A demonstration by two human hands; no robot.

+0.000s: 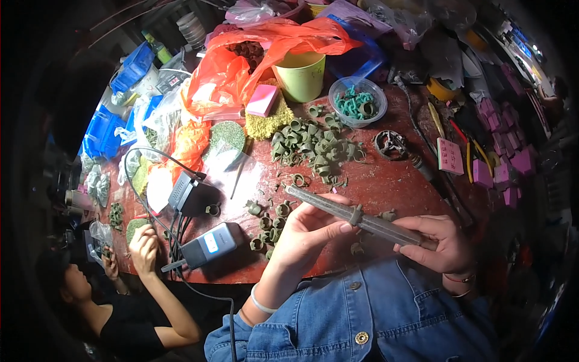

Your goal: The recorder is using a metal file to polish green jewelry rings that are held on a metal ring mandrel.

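A tapered grey ring mandrel (386, 228) is held slantwise over the table's near edge, its thin end pointing up and left. My right hand (439, 242) is closed around its thick end. My left hand (310, 232) supports the thinner half from below, its thumb close to an olive-green ring (356, 215) that sits around the rod. Several similar green rings (268, 228) lie on the table just left of my left hand. Beyond them spreads a larger heap of these rings (313, 142). Part of the rod's thick end is hidden by my right fingers.
A clear tub (379, 111) of teal pieces, a yellow-green bucket (301, 81) and a red plastic bag (211, 78) stand farther back. Pliers (470, 151) and pink blocks (523, 161) lie right. Corded devices (209, 245) are at left, near another person's hand (143, 248).
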